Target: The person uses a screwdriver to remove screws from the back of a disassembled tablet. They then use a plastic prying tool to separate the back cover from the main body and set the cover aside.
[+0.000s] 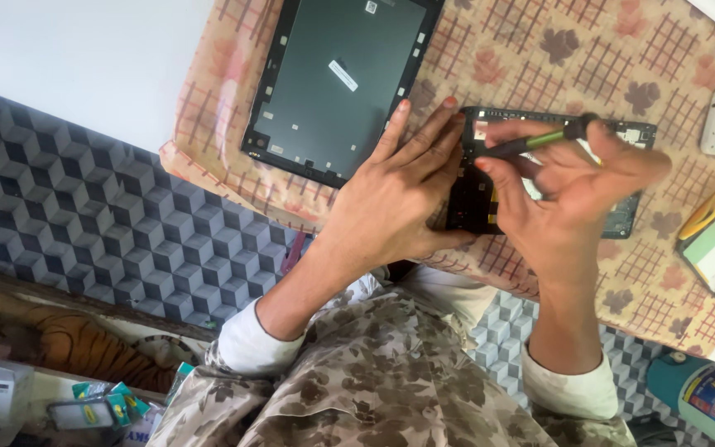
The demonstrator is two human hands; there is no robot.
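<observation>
On patterned cloth (539, 50) — opened phone (473, 194) pinned under flat left hand (395, 194); green-shafted tool (539, 139) pinched by right hand (568, 186); dark tablet shell (337, 79) at eleven o'clock — flat, rectangular.

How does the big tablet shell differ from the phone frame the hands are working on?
The tablet shell is larger, grey inside and untouched; the phone frame is smaller, black, pinned by the left hand, with the right hand holding a screwdriver over it. Both lie open on the patterned cloth.
</observation>
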